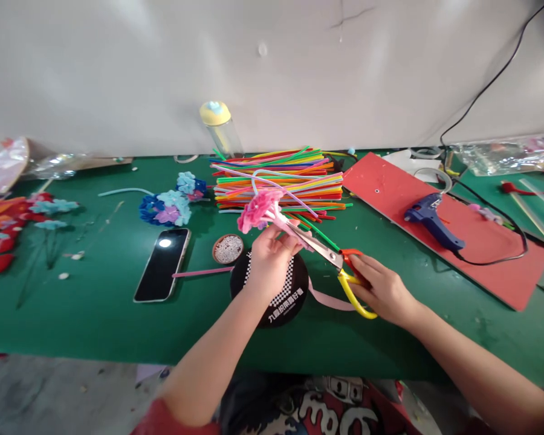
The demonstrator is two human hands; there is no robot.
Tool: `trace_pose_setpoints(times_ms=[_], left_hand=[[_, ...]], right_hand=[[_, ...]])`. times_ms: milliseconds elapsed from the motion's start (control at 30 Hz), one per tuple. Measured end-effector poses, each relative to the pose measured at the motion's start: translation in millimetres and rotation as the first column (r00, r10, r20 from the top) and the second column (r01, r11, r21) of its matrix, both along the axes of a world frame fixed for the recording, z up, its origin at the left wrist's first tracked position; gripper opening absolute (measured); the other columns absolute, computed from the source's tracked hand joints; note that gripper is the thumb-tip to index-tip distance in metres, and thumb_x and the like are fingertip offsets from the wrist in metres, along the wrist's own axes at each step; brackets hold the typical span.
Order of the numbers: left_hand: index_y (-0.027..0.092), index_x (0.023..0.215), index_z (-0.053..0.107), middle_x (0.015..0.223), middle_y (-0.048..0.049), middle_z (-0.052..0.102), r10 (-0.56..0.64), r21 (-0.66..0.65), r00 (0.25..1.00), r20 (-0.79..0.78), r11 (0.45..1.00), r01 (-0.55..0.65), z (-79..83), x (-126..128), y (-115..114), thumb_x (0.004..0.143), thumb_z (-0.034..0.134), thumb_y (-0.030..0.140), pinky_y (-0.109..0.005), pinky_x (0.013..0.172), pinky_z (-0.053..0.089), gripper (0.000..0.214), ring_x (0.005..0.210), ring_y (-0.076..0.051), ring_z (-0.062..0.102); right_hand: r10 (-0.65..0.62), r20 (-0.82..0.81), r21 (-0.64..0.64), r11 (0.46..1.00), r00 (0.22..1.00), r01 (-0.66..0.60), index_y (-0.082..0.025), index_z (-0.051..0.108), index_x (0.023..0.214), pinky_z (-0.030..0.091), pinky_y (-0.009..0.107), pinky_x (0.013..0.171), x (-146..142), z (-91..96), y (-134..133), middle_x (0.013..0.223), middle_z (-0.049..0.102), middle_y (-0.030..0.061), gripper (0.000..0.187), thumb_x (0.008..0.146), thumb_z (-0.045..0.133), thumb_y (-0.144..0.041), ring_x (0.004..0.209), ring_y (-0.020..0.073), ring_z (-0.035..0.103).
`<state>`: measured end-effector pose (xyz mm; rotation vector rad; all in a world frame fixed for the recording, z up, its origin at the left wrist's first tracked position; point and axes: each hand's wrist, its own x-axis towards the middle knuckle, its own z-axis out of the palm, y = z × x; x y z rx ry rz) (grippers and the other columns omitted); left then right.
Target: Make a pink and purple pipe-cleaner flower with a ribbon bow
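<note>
My left hand (272, 254) is closed around the pale stems of a pink pipe-cleaner flower (259, 210), its bloom tilted to the left. In my right hand (385, 287) are scissors (356, 290) with red and yellow handles. Their blades reach left to the stems beside my left fingers; whether they touch the stems I cannot tell. Under my left hand lies a round black ribbon spool (281, 305) with white print. Pink ribbon (329, 297) trails from it toward the scissors. Behind the flower lies a heap of coloured pipe cleaners (276, 181).
A phone (162, 266) and a small dish of white beads (227, 249) lie left of the spool. Blue flowers (170, 208) are behind the phone. At right, a blue glue gun (433, 220) with a cord rests on a red board (489, 260). A yellow-lidded bottle (222, 130) stands by the wall.
</note>
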<state>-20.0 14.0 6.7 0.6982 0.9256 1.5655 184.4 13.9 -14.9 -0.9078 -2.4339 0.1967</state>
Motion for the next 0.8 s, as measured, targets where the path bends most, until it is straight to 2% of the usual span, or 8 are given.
trace_pose_setpoints(times_ms=[167, 300, 433, 600, 700, 800], left_hand=[[0.019, 0.079, 0.063, 0.077, 0.0018, 0.062, -0.027, 0.031, 0.999, 0.041, 0.999, 0.025, 0.8, -1.8, 0.2, 0.061, 0.073, 0.025, -0.031, 0.074, 0.054, 0.021, 0.064, -0.012, 0.064], [0.019, 0.077, 0.063, 0.075, 0.0014, 0.062, -0.038, 0.036, 0.998, 0.052, 0.999, 0.036, 2.0, -2.3, 0.1, 0.062, 0.072, 0.023, -0.026, 0.07, 0.053, 0.018, 0.066, -0.011, 0.062], [0.02, 0.079, 0.064, 0.08, 0.0009, 0.061, -0.014, 0.003, 0.999, 0.036, 1.0, 0.014, 2.5, -4.4, 0.4, 0.062, 0.071, 0.022, -0.027, 0.07, 0.053, 0.019, 0.069, -0.012, 0.062], [0.02, 0.08, 0.064, 0.08, 0.0008, 0.061, -0.011, 0.025, 0.999, 0.037, 1.0, 0.01, 0.9, -5.6, 1.0, 0.063, 0.071, 0.021, -0.028, 0.07, 0.053, 0.018, 0.07, -0.012, 0.062], [0.02, 0.079, 0.065, 0.075, 0.0013, 0.061, -0.004, 0.011, 0.999, 0.043, 1.0, 0.004, 0.0, -4.8, 1.3, 0.062, 0.072, 0.022, -0.026, 0.068, 0.053, 0.019, 0.066, -0.011, 0.062], [0.019, 0.078, 0.065, 0.069, 0.0019, 0.061, 0.007, -0.01, 0.999, 0.047, 1.0, -0.007, -0.6, -3.7, 1.9, 0.06, 0.073, 0.023, -0.026, 0.067, 0.053, 0.02, 0.063, -0.011, 0.062]], right_hand=[[-0.134, -0.112, 0.132, 0.98, 0.985, 0.148, -0.013, 0.053, 0.102, 0.051, 0.021, 0.051, 11.5, 6.0, 4.3, 0.084, 0.062, 0.0112, 0.025, 0.086, 0.044, -0.028, 0.058, 0.0132, 0.06], [-0.101, -0.049, 0.213, 0.971, 0.994, 0.109, -0.014, 0.053, 0.104, 0.053, 0.023, 0.057, 15.6, 8.1, 8.0, 0.083, 0.064, 0.01, 0.025, 0.084, 0.045, -0.027, 0.068, 0.0167, 0.064], [-0.105, 0.025, 0.217, 0.971, 0.994, 0.097, -0.014, 0.053, 0.104, 0.054, 0.027, 0.062, 16.0, 3.6, 9.0, 0.084, 0.065, 0.0108, 0.027, 0.083, 0.044, -0.029, 0.076, 0.02, 0.064], [-0.094, 0.086, 0.2, 0.977, 0.992, 0.075, -0.013, 0.051, 0.106, 0.052, 0.026, 0.057, 18.8, -0.9, 10.4, 0.081, 0.063, 0.0098, 0.029, 0.086, 0.041, -0.03, 0.07, 0.0181, 0.062], [-0.074, 0.168, 0.269, 0.963, 0.983, 0.027, -0.009, 0.049, 0.109, 0.052, 0.024, 0.057, 20.0, -0.4, 11.1, 0.08, 0.062, 0.0104, 0.029, 0.088, 0.039, -0.028, 0.067, 0.0165, 0.061], [-0.097, 0.245, 0.332, 0.943, 0.965, 0.011, -0.004, 0.048, 0.11, 0.05, 0.023, 0.05, 19.9, -0.4, 10.6, 0.078, 0.061, 0.0116, 0.031, 0.089, 0.037, -0.025, 0.061, 0.0159, 0.06]])
